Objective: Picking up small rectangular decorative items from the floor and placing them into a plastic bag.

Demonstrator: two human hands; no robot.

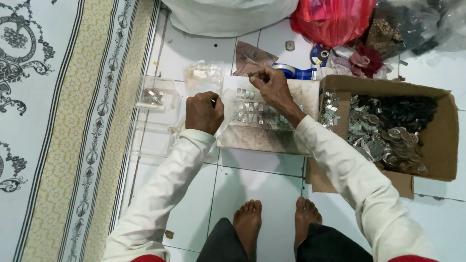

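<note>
Left hand (pixel 204 112) is a closed fist, knuckles up, at the left edge of the board (pixel 264 138). Something dark and thin pokes out by the thumb, probably a small tool or part; too small to tell, so I can't say what the fist is clamped on.

Right hand (pixel 273 87) sits at the far edge of the board, fingers pinched together on a small metal piece (pixel 253 74). The piece sticks out left of the fingertips, above the board's far-left corner.

The board is flat on the tile floor (pixel 252 179), between the two hands. Rows of small metal clips (pixel 248 106) lie on it, just near of the right hand and just right of the left fist, not touching either.

Right of the board: cardboard box (pixel 439 145) full of loose metal parts (pixel 388 136), silver and dark mixed. It touches the board's right edge; the right sleeve (pixel 349 174) crosses its near-left corner.

Left of the fist: clear plastic tray (pixel 156 94) with a few metal bits in it, and a second clear tray (pixel 148 140) nearer.

Far side: blue tape dispenser (pixel 298 73) just behind the right hand, white bag (pixel 228 14), red bag (pixel 332 19).

Far left: patterned mat (pixel 63 121). Bare feet (pixel 274 221) near the bottom centre.
</note>
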